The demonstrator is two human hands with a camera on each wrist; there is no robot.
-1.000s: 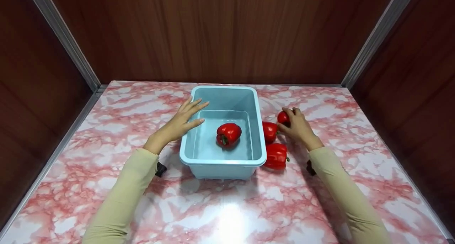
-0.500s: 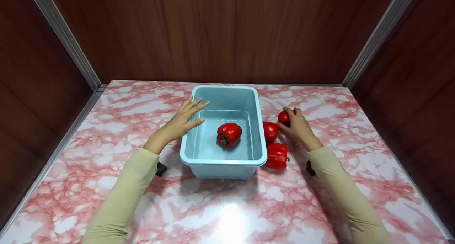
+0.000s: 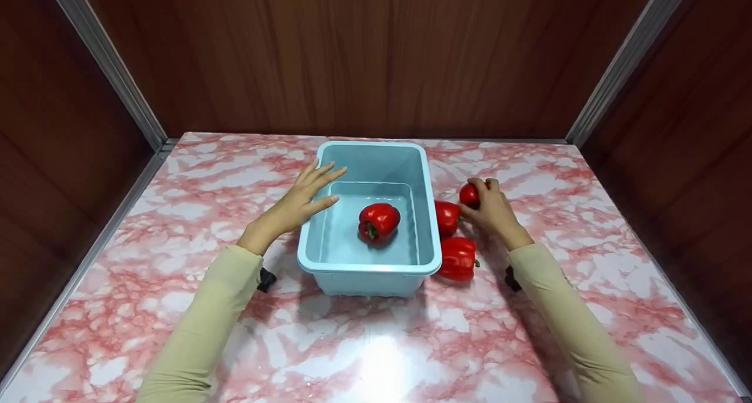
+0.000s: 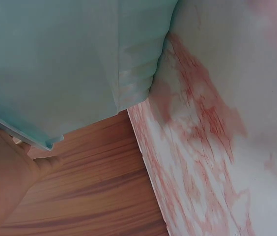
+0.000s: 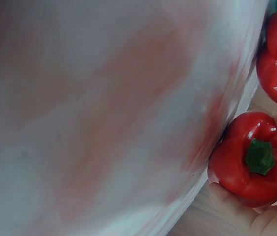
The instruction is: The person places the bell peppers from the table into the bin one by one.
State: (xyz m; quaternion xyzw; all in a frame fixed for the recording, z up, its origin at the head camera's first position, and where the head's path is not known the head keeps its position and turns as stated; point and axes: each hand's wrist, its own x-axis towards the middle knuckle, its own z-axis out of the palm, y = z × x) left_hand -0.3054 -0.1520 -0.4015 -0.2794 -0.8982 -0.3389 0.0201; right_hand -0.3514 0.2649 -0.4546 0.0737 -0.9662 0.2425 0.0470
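1. My right hand curls round the far pepper, fingers over its top and thumb on the near side. It sits on the marble table just right of the blue tub.
2. Two more peppers crowd that side: the middle pepper touches the tub wall, and the near pepper lies beside the tub's front corner. The table to the right of my hand is bare up to the wooden wall.
3. My left hand rests on the tub's left rim, fingers straight and spread. One pepper in the tub lies on its floor.
4. My right wrist view shows the green stem of the held pepper and my fingers cupping it from beneath, which the head view hides.
5. Compared with a second ago, both hands, the tub and all the peppers sit where they were.
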